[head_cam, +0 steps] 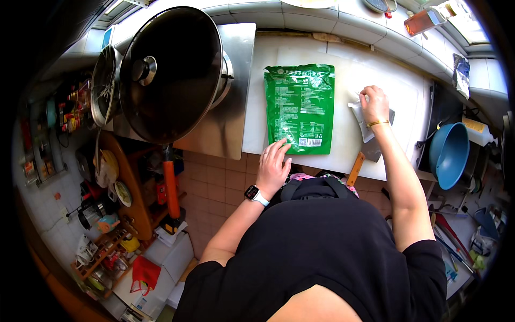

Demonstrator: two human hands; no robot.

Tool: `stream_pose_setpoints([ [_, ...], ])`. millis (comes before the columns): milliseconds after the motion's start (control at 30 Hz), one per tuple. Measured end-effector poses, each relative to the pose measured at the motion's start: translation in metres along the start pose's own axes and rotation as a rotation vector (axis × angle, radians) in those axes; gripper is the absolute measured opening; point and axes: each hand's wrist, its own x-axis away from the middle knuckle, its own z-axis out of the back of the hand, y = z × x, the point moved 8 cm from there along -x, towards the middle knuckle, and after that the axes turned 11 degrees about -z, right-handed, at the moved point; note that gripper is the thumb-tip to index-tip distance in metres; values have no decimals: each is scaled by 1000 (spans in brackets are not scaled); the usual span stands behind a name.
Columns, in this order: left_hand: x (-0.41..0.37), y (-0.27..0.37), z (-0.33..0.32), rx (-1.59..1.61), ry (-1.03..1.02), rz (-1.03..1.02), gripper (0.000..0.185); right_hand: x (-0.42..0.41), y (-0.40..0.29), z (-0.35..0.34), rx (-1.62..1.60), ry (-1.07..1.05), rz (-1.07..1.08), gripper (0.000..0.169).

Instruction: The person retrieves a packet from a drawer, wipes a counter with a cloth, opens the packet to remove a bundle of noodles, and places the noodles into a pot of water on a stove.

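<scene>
A green plastic food pouch (299, 108) lies flat on the white counter (406, 100), its printed side up. My left hand (274, 164) rests by its lower left corner, fingertips touching the pouch and not gripping it. To the right, my right hand (375, 102) is over a small silvery packet (363, 120), fingers bunched near its upper end. Whether they pinch the packet is hidden by the hand. Beneath the packet and wrist lies a cleaver (373, 151), its wooden handle (355, 169) reaching over the counter's front edge.
On the left, a wok with a dark lid (173, 76) stands over a steel stove top (217, 133), its orange handle (171, 189) jutting towards me. A blue bowl (449, 155) and a white jug (478, 132) are at right. A bottle of reddish liquid (420, 25) is on the tiled ledge.
</scene>
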Motion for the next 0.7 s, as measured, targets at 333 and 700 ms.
stream_pose_setpoints([
  [333, -16, 5, -17, 11, -75, -23, 37, -11, 37, 20, -227, 48, -301, 7],
  [700, -13, 4, -26, -9, -102, -32, 38, 8, 62, 18, -122, -1, -287, 44],
])
